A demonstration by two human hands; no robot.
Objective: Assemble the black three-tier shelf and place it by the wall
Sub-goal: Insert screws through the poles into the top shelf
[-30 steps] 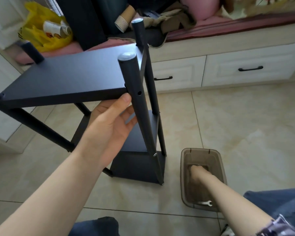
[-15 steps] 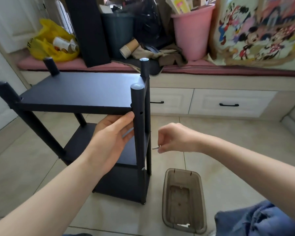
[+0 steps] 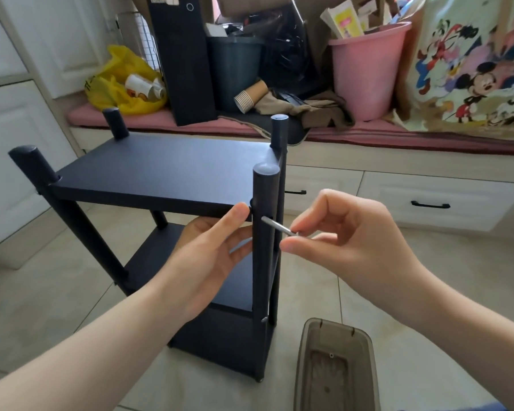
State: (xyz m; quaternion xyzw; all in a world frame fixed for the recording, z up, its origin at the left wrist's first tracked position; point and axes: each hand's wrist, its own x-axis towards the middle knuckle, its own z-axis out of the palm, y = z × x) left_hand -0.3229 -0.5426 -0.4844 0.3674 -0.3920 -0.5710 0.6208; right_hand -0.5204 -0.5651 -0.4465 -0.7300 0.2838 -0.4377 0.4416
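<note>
While bracing the floor-standing shelf's (image 3: 161, 170) top tier with the flat left hand (image 3: 211, 256), keep the screw (image 3: 279, 226), pinched in the right hand (image 3: 347, 241), level with its tip at the near post (image 3: 264, 262) hole; push leftward.

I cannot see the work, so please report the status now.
Left hand touches top board edge. Right hand pinches bolt, tip at front post hole. Nothing blocks it.
</note>
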